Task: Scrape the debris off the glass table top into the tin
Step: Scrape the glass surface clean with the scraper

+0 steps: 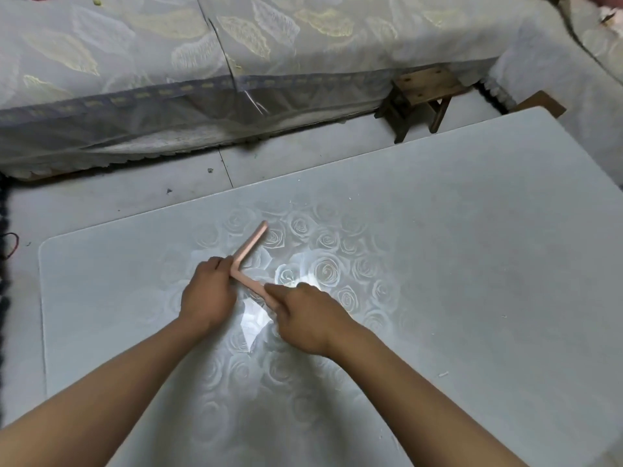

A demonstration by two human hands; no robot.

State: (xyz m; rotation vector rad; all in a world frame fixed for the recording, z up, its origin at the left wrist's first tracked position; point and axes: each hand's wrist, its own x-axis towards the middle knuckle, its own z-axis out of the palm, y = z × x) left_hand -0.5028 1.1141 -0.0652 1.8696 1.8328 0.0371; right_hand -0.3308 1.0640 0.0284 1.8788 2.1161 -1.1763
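In the head view, a frosted glass desk top (472, 230) printed with pale roses fills the lower and right part of the picture, its rounded corner at about 9 o'clock. Just below the centre, both bare forearms reach in from 6 o'clock and the two hands meet on a pink L-shaped bar (250, 240) that lies against the glass. The left hand (207, 293) has its fingers curled round the bar's corner, with one leg running out from it toward 12 o'clock. The right hand (303, 315) holds the end of the other leg, fingers bent over it and a fingertip pressed on top. A bright, shiny patch shows on the glass between the wrists. A few small white crumbs (443, 374) lie on the desk at about 4 o'clock, well apart from the hands; another speck sits further toward 3 o'clock. Beyond the desk, a grey tiled floor (118, 197) runs to a bed draped in a leaf-patterned grey cover (168, 62) at 11 o'clock. A small wooden stool (423, 91) stands at 1 o'clock beside it.
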